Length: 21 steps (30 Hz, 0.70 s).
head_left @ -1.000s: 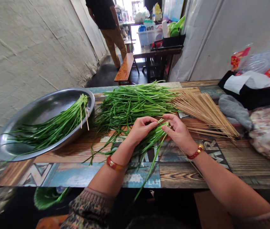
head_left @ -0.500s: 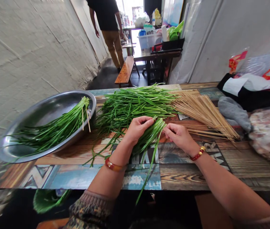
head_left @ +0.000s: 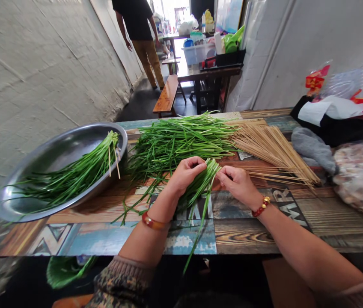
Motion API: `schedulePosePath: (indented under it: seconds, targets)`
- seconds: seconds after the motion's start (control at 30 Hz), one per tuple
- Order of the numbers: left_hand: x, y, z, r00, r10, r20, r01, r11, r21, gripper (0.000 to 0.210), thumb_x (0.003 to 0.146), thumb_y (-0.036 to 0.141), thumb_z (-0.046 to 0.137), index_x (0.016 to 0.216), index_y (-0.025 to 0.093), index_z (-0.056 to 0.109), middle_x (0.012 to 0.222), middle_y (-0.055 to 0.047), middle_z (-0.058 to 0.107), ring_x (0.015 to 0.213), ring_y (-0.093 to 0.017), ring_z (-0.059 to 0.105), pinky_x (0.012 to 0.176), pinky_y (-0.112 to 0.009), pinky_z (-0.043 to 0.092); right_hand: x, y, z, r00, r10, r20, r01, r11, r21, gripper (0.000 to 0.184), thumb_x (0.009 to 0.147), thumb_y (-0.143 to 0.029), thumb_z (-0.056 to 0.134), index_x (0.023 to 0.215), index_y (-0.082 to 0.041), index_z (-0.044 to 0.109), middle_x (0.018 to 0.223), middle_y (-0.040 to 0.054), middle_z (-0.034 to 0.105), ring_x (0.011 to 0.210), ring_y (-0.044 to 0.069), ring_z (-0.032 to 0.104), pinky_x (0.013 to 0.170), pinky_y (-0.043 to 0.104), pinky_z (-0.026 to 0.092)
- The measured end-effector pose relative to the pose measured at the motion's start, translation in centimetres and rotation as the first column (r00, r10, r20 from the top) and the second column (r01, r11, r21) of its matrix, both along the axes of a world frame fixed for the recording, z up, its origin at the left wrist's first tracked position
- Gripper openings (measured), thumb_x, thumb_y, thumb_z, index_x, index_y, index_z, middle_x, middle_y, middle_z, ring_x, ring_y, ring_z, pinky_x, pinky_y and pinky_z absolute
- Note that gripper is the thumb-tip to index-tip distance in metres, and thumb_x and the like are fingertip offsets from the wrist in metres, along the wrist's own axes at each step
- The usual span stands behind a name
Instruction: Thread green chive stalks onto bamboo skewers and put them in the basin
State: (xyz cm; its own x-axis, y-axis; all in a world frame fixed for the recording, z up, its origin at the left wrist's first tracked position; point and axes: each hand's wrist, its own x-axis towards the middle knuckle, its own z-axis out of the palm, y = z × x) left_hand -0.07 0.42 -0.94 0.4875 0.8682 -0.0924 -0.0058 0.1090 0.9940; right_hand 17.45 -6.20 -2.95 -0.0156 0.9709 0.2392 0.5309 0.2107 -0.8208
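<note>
My left hand [head_left: 184,173] grips a small bunch of green chives [head_left: 200,188] near its cut end, and the leaves trail toward me over the table edge. My right hand [head_left: 237,183] pinches the same bunch's cut end from the right; a thin skewer may be in its fingers, but I cannot tell. A large loose pile of chives [head_left: 181,141] lies just behind my hands. A heap of bamboo skewers [head_left: 271,149] fans out to the right of it. At the left, a metal basin [head_left: 40,171] holds skewered chive bundles [head_left: 72,171].
The patterned wooden table [head_left: 248,231] carries bags and cloth [head_left: 338,124] at the right. A white wall runs along the left. Beyond the table are a bench [head_left: 167,92], a second table with tubs [head_left: 212,64], and a person [head_left: 138,30] standing in the aisle.
My right hand has moved left and closed its fingers on the bunch's cut end. The chive bunch is gathered tighter. The person at the back has stepped further away.
</note>
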Motion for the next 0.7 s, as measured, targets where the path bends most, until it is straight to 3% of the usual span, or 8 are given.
schedulePosePath:
  seconds: [0.2, 0.33, 0.47, 0.57, 0.7]
  targets:
    - [-0.5, -0.1, 0.5, 0.99, -0.137, -0.01, 0.136, 0.988, -0.074, 0.033, 0.071, 0.042, 0.072, 0.08, 0.012, 0.062, 0.069, 0.001, 0.059, 0.058, -0.007, 0.049, 0.057, -0.019, 0.037, 0.5, 0.1, 0.6, 0.983, 0.072, -0.167, -0.101, 0.981, -0.167, 0.034, 0.089, -0.041, 0.048, 0.066, -0.018, 0.058, 0.058, -0.0002, 0.061, 0.048, 0.01, 0.053, 0.049, 0.021, 0.039]
    - [-0.9, 0.1, 0.7, 0.998, -0.056, -0.038, 0.054, 0.997, -0.049, 0.034, 0.069, 0.041, 0.074, 0.067, 0.011, 0.058, 0.057, 0.004, 0.05, 0.049, -0.004, 0.039, 0.049, -0.018, 0.028, 1.1, 0.0, 0.7, 0.968, 0.158, -0.195, -0.195, 0.963, -0.187, 0.032, 0.089, -0.042, 0.05, 0.075, -0.016, 0.065, 0.064, 0.0018, 0.065, 0.052, 0.011, 0.057, 0.051, 0.022, 0.043]
    - [-1.3, 0.4, 1.0, 0.998, 0.068, 0.005, -0.068, 0.998, -0.01, 0.031, 0.065, 0.036, 0.078, 0.069, 0.011, 0.06, 0.058, 0.005, 0.051, 0.051, -0.004, 0.04, 0.051, -0.017, 0.03, 1.4, 0.0, 0.6, 0.988, 0.121, -0.093, -0.135, 0.978, -0.161, 0.027, 0.086, -0.039, 0.054, 0.081, -0.016, 0.069, 0.058, -0.0001, 0.062, 0.05, 0.011, 0.055, 0.049, 0.022, 0.04]
    - [-1.4, 0.3, 1.2, 1.0, 0.001, 0.012, 0.0, 0.998, -0.055, 0.032, 0.067, 0.039, 0.076, 0.077, 0.011, 0.063, 0.065, 0.003, 0.058, 0.055, -0.005, 0.047, 0.055, -0.017, 0.036, 1.4, -0.1, 0.8, 0.996, 0.083, -0.012, -0.084, 0.991, -0.107, 0.024, 0.087, -0.034, 0.054, 0.078, -0.017, 0.069, 0.054, -0.002, 0.059, 0.048, 0.011, 0.053, 0.05, 0.022, 0.039]
    - [-1.5, 0.2, 1.1, 0.998, -0.047, -0.043, 0.043, 0.995, -0.093, 0.037, 0.07, 0.045, 0.074, 0.067, 0.011, 0.059, 0.057, 0.004, 0.053, 0.048, -0.004, 0.042, 0.049, -0.017, 0.032, 1.3, -0.5, 1.3, 0.993, 0.119, -0.025, -0.121, 0.987, -0.105, 0.023, 0.088, -0.033, 0.053, 0.079, -0.017, 0.066, 0.055, -0.003, 0.059, 0.044, 0.009, 0.051, 0.048, 0.022, 0.037]
